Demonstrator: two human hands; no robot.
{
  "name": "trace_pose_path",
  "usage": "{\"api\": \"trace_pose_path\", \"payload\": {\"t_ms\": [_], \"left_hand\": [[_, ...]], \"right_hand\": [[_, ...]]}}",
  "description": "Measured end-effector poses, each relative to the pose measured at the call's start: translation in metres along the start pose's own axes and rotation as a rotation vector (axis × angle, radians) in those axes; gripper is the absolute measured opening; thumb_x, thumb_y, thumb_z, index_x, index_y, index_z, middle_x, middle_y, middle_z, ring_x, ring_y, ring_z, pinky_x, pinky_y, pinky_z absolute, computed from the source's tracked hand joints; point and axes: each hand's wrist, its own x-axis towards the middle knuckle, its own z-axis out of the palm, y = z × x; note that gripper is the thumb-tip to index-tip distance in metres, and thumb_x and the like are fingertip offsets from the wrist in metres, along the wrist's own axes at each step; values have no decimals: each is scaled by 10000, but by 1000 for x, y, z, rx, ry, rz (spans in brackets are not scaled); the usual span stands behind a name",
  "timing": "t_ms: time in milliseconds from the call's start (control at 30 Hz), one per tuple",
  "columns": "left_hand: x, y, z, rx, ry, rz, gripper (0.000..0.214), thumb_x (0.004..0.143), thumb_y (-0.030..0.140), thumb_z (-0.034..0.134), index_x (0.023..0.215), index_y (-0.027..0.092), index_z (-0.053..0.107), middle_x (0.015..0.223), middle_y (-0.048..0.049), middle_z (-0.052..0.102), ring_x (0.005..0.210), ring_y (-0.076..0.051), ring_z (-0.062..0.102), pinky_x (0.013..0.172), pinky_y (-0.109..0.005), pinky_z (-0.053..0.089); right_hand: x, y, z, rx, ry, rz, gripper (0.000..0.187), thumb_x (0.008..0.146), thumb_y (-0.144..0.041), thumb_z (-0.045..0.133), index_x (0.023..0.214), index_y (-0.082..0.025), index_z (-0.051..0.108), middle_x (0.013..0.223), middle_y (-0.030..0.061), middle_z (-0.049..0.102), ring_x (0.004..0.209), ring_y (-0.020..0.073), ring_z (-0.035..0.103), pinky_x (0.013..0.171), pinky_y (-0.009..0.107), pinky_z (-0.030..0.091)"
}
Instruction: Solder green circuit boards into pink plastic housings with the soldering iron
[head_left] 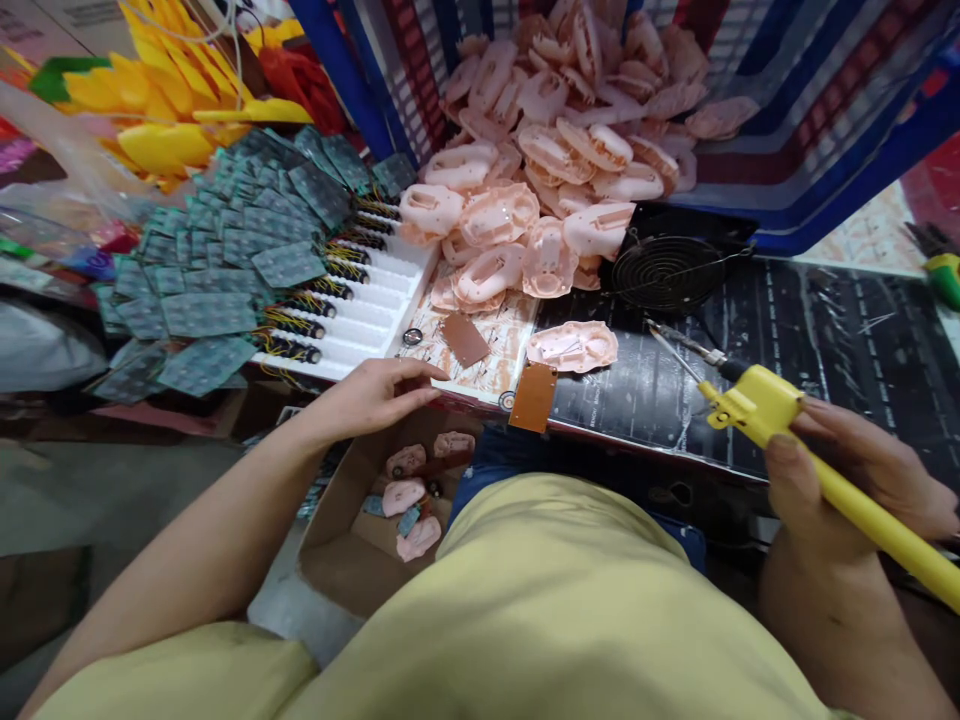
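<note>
My right hand is wrapped round a yellow soldering iron with a thin solder feed tube beside its tip. The tip points left above the black work surface. My left hand rests at the table's front edge, fingers stretched out and holding nothing. Between the hands lies a pink plastic shell half, inner side up. A brown circuit board sits against it, jutting over the edge. Another brown board lies nearer my left hand. Small round parts lie close by.
Pink shells spill from a blue-framed basket at the back. A black fan stands before it. Green circuit boards with wires cover a white foam tray at left. Below is a cardboard box; green-handled pliers lie far right.
</note>
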Motion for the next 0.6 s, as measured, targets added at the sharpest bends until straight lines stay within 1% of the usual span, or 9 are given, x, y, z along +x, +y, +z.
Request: {"api": "trace_pose_path", "payload": {"t_ms": [33,100,167,267,333,367,433,533,600], "left_hand": [[-1,5,4,24,32,-1,468,919,496,515,1157,132,688,912,-73,727,790,-186,665,742,-282,513],[7,21,23,66,110,44,513,935,504,494,1260,134,637,1135,-120,709,986,-231,671,870,-339,526],[27,40,48,122,165,109,561,952,478,477,1382,124,543,1316,-163,631,1182,-274,607,1011,-417,482],[58,56,77,152,196,142,595,929,400,531,1435,88,488,1227,-185,663,1142,-295,615,1008,-459,477],[68,54,80,48,172,127,549,908,334,547,1393,79,531,1084,-150,704,990,-251,659,924,-396,517],[69,49,76,-20,144,116,513,899,322,551,1353,83,568,1022,-126,713,917,-224,667,870,-352,529],[59,35,57,-112,67,98,458,888,355,568,1265,104,634,915,-79,712,802,-183,661,759,-280,528],[25,15,12,-60,-90,91,443,893,449,584,1190,137,685,847,-56,716,746,-177,660,705,-257,519],[2,9,-19,-9,-330,85,395,916,441,579,1196,191,700,1003,-73,745,872,-203,697,778,-264,539]], "right_hand": [[2,-2,4,-22,32,-65,464,629,-220,860,1073,-324,772,834,21,765,582,207,690,490,291,522],[7,-6,11,-43,89,-170,452,645,-230,848,1084,-310,771,803,27,764,542,204,678,481,297,517],[10,-12,14,-23,104,-181,454,648,-232,846,1089,-309,769,809,31,765,539,208,678,490,307,529],[12,-23,13,17,107,-142,467,641,-203,850,1086,-317,768,828,26,768,544,202,676,497,306,538],[11,-26,9,22,106,-84,479,636,-176,850,1084,-323,767,853,22,770,574,203,685,533,309,556],[10,-26,8,20,107,-58,477,640,-170,846,1084,-325,766,864,20,770,589,204,690,549,308,563],[8,-22,7,1,109,-46,462,649,-181,842,1081,-327,768,860,20,771,596,203,696,550,295,566],[6,-10,7,-29,114,-112,465,653,-227,849,1100,-328,764,813,16,767,540,202,684,465,273,537],[6,-2,8,-53,99,-133,489,651,-239,855,1119,-335,756,806,12,766,529,211,684,427,273,521]]}}
